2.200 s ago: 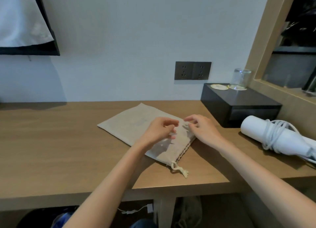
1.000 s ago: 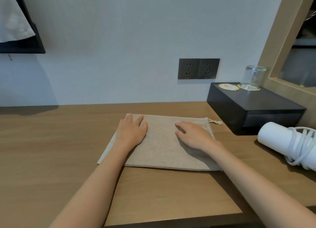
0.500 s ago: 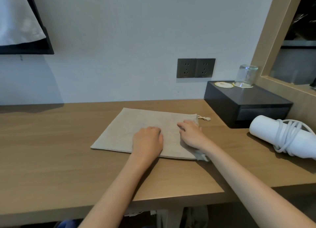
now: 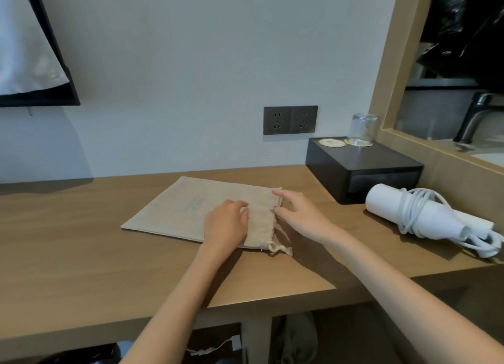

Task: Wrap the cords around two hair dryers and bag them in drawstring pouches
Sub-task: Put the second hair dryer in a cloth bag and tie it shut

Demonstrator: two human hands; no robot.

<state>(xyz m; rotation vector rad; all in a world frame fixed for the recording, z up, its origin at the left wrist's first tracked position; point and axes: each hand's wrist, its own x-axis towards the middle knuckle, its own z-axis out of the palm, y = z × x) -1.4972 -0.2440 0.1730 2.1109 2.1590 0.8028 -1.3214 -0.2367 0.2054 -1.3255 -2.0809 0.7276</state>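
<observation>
Pouch [image 4: 185, 211] flat on table [image 4: 81, 254], centre of frame, mouth end w/ drawstring [image 4: 278, 249] to the right. L hand [image 4: 225, 223] on pouch nr mouth, fingers curled down onto cloth; can't tell if pinching. R hand [image 4: 300, 216] at mouth edge, fingers loose & spread, tips touching hem. Hair dryer [image 4: 387, 202], cord [image 4: 414, 211] wound round it, lies at right of frame beside black box [image 4: 362, 170].

I get dim, flat, bluish light with no glare. Soft shadows pool just below the fingers of the right hand [image 4: 300, 216], at the edge of the pouch [image 4: 177, 211], and run along the right side of the left hand [image 4: 225, 223] and its forearm. The fingertips look slightly smeared. Far right of the fingers the wooden frame [image 4: 392, 63] leans. Below them the table [image 4: 81, 254] edge bows, with murk underneath.
</observation>
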